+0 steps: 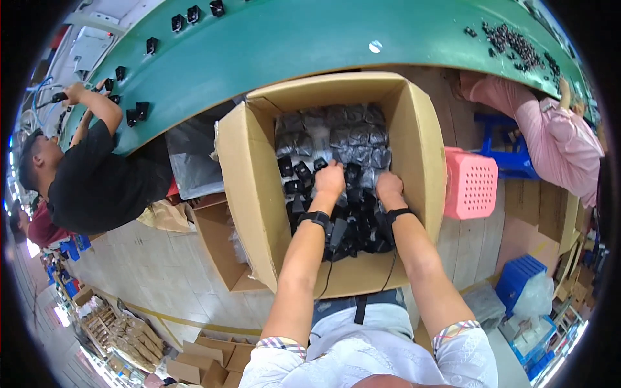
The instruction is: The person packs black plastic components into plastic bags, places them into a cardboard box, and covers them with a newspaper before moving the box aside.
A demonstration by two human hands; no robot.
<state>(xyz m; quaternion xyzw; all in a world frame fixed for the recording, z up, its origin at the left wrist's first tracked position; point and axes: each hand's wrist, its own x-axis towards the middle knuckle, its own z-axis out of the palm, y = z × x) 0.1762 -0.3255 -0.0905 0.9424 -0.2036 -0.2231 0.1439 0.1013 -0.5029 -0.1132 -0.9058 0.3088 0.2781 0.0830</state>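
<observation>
Both my hands are inside a deep cardboard box (424,149). Rows of dark parts in clear plastic bags (359,134) fill its far half, and loose black plastic parts (344,233) are heaped in the near half. My left hand (330,180) is closed near the middle, its fingertips at the edge of the bagged rows; what it holds is hidden. Near the right wall, my right hand (389,185) is closed beside a clear bag, and its grip is also hidden. Each wrist wears a black band with a thin cord.
A green worktable (291,39) runs beyond the box, with black parts (142,111) at left and small dark pieces (517,48) at right. A pink stool (472,183) and blue stool (511,152) stand right. One person (97,174) works left, another (550,129) right.
</observation>
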